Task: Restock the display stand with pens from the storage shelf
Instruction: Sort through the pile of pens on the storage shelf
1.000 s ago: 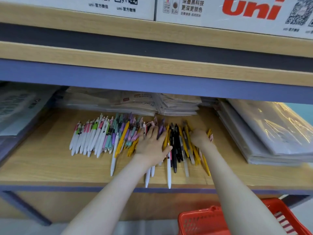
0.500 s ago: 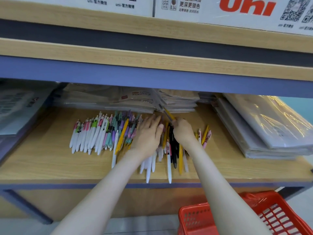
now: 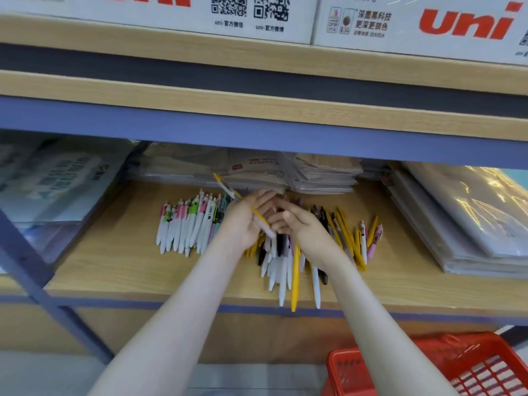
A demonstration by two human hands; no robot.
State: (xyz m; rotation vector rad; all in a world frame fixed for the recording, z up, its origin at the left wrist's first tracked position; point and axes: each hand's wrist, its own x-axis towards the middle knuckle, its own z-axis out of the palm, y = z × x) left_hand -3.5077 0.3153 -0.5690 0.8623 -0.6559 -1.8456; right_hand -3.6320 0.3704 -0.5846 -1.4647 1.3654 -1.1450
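Both my arms reach into the storage shelf (image 3: 114,267), over the loose pens (image 3: 185,224) spread in a row along the wooden board. My right grip (image 3: 303,227) has its fingers curled, pinching the lower end of a yellow pen (image 3: 228,190) that slants up and to the left. That pen lies across the palm of my left grip (image 3: 245,221), whose fingers stay fairly straight and are not wrapped round it; the frame is blurred there. A few long pens stick out over the shelf's front edge. Stacks of plastic-wrapped packs (image 3: 471,218) sit to the right, and a red basket (image 3: 485,367) is below.
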